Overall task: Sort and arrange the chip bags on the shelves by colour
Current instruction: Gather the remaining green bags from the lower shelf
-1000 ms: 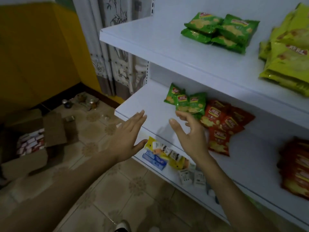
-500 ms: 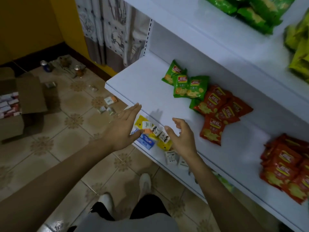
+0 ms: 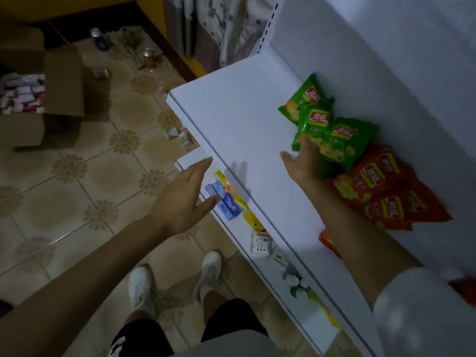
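Chip bags lie in two heaps on the white shelf (image 3: 231, 119) in front of you, green against the back wall and red just beside them to the right.

Nearest to you, your left hand (image 3: 180, 199) hovers flat and empty at the shelf's front lip, fingers straight, above the toothpaste boxes (image 3: 226, 202) on the lower shelf. Your right forearm crosses the shelf over one stray red bag (image 3: 325, 240). A careless sweep of that arm could, I judge, push the bag off the front edge.

Further in, your right hand (image 3: 301, 163) meets the lower edge of the green chip bags (image 3: 334, 135). Its thumb is spread wide and its fingers are partly hidden by the foil, so I cannot tell whether it grips yet.

Those green bags overlap each other, and the frontmost one lies over the red chip bags (image 3: 381, 186). Pulling one is likely to drag its neighbours and mix the colours further. The film looks slick, so a shallow pinch at a corner could slip.
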